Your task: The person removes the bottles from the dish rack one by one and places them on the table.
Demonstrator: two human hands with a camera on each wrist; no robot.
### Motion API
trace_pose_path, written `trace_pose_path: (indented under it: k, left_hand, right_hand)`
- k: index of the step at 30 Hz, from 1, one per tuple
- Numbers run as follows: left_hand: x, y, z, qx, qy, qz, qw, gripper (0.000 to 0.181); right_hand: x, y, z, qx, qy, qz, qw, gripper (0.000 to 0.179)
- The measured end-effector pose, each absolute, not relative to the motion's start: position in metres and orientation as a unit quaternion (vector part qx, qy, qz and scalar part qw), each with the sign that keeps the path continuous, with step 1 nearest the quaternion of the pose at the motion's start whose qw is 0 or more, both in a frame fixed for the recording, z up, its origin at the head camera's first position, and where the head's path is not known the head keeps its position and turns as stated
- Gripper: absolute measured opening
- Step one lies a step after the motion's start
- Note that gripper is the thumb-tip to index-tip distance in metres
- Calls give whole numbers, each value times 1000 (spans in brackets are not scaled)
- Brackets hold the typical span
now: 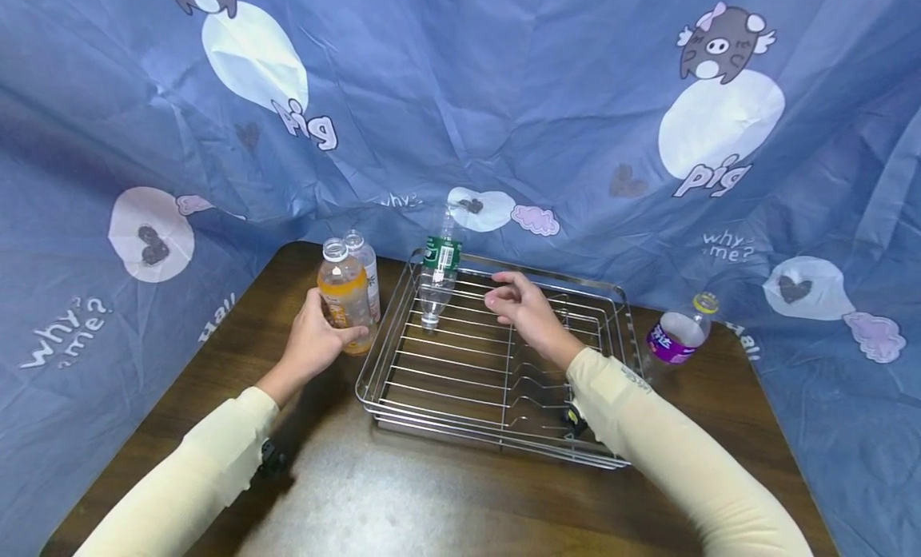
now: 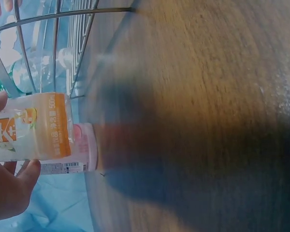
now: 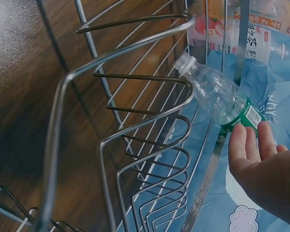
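Head view, left to right. Left of centre, our left hand (image 1: 314,343) wraps its curled fingers and thumb around the orange-labelled bottle (image 1: 344,295), held upright just left of the wire rack (image 1: 448,379). Directly behind stands a pale-labelled bottle (image 1: 369,273). At centre, inside the rack, a green-labelled bottle (image 1: 440,256) leans neck-down. Just right of it we see our right hand (image 1: 528,308) over the rack, fingers loosely bent and parted, nothing in its grasp; the orange-labelled bottle is well to its left. Right of the rack, a purple-labelled bottle (image 1: 675,337) with a yellow cap stands on the worktop (image 1: 403,493).

Left wrist view: at left, we get the pale-labelled bottle's pink base and barcode, both hidden from the head view; the orange-labelled bottle's base stops short of that pink one. Right wrist view: the rack's looped dividers (image 3: 157,140) fill the middle close up, with pink fruit print on the pale-labelled bottle at upper right. Only the head view gives us the purple-labelled bottle.
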State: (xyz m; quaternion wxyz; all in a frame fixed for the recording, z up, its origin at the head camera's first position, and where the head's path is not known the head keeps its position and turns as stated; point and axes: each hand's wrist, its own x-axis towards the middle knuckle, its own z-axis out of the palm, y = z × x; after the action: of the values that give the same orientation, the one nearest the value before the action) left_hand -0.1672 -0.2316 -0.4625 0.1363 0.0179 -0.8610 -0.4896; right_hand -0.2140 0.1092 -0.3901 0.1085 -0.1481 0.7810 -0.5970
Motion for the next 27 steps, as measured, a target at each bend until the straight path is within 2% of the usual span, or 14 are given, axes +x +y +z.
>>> trace_pose_path:
  k: [27]
  left_hand:
    - [-167, -232, -482, 28, -872, -473, 120, 72]
  right_hand:
    - [-210, 108, -393, -148, 774, -605, 112, 51]
